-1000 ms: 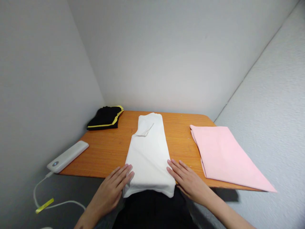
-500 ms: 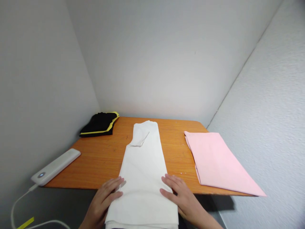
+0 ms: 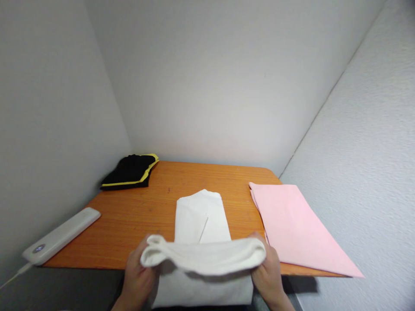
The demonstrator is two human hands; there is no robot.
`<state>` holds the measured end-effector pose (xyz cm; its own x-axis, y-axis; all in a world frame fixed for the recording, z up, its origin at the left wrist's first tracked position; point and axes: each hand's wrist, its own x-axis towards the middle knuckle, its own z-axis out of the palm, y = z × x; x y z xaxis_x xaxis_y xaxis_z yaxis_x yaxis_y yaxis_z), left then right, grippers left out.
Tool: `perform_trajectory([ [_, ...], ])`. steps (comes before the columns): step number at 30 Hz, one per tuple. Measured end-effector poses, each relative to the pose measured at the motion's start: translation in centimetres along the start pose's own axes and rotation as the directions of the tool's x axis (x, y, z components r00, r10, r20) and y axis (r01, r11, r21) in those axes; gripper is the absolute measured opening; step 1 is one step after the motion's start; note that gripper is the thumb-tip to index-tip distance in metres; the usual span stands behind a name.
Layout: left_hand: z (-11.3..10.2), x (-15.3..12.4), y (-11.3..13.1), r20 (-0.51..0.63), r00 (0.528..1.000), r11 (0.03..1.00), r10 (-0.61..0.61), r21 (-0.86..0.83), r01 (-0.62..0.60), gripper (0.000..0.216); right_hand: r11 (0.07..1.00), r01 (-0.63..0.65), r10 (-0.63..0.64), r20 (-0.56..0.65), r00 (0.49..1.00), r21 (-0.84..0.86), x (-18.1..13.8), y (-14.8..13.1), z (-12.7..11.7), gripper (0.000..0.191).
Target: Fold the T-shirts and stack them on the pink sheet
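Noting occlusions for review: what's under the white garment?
The wooden table lies under the far part of the white garment; the stretch it covers, front edge included, can't be seen.

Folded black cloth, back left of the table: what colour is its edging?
Plain yellow; the edging shows best in the head view.

White power bank (image 3: 63, 236), attached cable (image 3: 22, 270)

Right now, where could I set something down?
Bare tabletop shows behind the white cloth, toward the wall; on its left, toward the black cloth and white device; and, narrower, on its right, before the pink cloth. The front middle is crowded: left hand and right hand hold the white cloth.
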<state>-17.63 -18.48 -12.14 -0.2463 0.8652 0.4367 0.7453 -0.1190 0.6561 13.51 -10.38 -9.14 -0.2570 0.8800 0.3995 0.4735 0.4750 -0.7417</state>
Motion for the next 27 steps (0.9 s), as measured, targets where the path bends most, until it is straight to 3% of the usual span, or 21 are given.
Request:
perform_trajectory([
  [2,1.4,4.3,0.0,-0.007,0.996,0.994,-0.087,-0.067,0.087,0.053,0.996,-0.005,0.000,-0.054,0.999,-0.086,4.0,0.5,1.3,0.038],
  [5,3.1,9.4,-0.5,0.065,0.981,0.982,-0.184,-0.043,0.187,0.051,0.941,-0.059,0.082,0.055,0.995,-0.334,9.1,1.9,3.6,0.049],
  [7,4.0,10.9,-1.1,0.120,0.975,0.981,-0.188,0.080,0.179,0.051,0.893,-0.075,0.139,0.114,0.984,-0.444,10.7,3.0,4.9,0.050],
  [10,5.0,10.3,-1.8,0.087,0.987,0.950,-0.131,0.294,0.101,0.054,0.859,-0.096,0.179,0.119,0.977,-0.504,10.7,3.9,6.2,0.052],
  [13,5.6,8.3,-1.5,0.053,0.999,0.894,-0.010,0.447,-0.015,0.055,0.757,-0.125,0.191,0.034,0.981,-0.642,9.0,3.5,6.8,0.050],
  [16,6.3,6.7,-0.4,0.156,0.981,0.861,0.113,0.477,-0.175,0.053,0.715,-0.068,0.108,0.014,0.994,-0.696,7.0,2.3,7.5,0.051],
  [19,7.3,5.9,0.4,0.304,0.934,0.833,0.186,0.455,-0.314,0.052,0.753,0.092,0.008,0.150,0.989,-0.651,4.9,1.6,8.7,0.056],
  [22,8.4,5.4,0.2,0.360,0.916,0.818,0.175,0.464,-0.339,0.055,0.764,0.157,0.006,0.250,0.968,-0.626,3.2,1.9,10.1,0.061],
  [27,9.4,4.9,-0.4,0.356,0.922,0.803,0.150,0.499,-0.324,0.054,0.784,0.142,0.034,0.271,0.962,-0.604,2.3,3.1,11.1,0.065],
])
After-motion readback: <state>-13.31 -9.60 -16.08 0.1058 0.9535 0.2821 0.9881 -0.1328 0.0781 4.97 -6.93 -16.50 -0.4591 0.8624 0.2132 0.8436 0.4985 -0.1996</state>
